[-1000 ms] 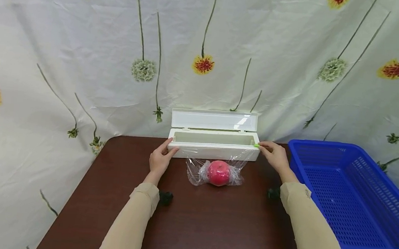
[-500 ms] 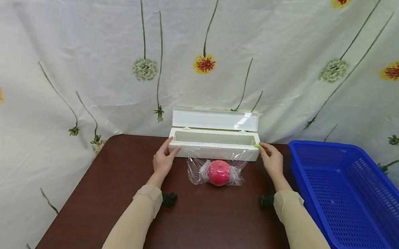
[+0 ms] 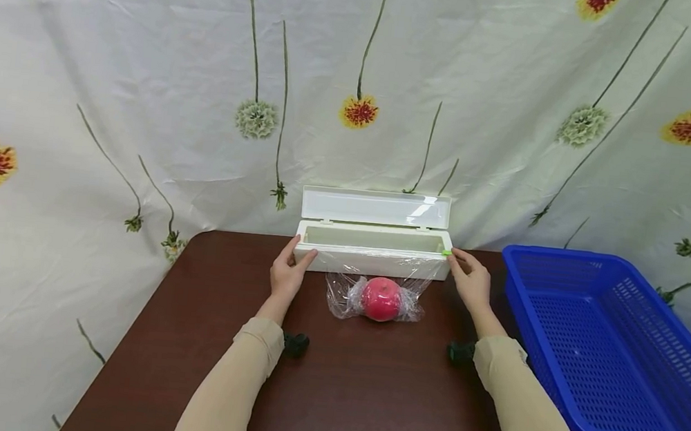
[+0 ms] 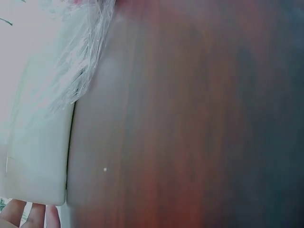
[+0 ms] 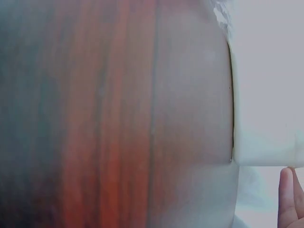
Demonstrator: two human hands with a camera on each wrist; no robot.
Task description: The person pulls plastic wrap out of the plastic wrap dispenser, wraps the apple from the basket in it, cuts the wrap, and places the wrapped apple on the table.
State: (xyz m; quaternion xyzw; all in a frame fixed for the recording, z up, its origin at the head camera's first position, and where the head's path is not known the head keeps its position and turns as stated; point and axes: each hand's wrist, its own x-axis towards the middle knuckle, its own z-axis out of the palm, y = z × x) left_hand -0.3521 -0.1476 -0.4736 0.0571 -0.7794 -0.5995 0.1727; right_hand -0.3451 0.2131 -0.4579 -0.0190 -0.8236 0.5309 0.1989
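Note:
A white cling film dispenser [image 3: 372,265] stands at the table's back with its lid [image 3: 376,209] raised. Clear cling film [image 3: 340,298] hangs over its front to a red apple [image 3: 382,299] that has film bunched on both sides. My left hand [image 3: 287,276] grips the dispenser's left end, thumb on the front and fingers round the corner. In the left wrist view its fingertips [image 4: 35,213] show at the end of the dispenser. At the right end, my right hand [image 3: 471,283] pinches a small green slider [image 3: 446,253]. The right wrist view shows fingers [image 5: 286,190] against that end.
A large blue plastic basket [image 3: 602,365] stands on the right, close to my right forearm. Behind the dark brown table [image 3: 365,405] hangs a floral cloth [image 3: 209,77]. Dark wrist cameras [image 3: 295,344] sit at both cuffs.
My right wrist and forearm have swung slightly inward, to the left, while the fingers stay at the green slider. The left hand keeps its grip, and the dispenser and apple have not moved.

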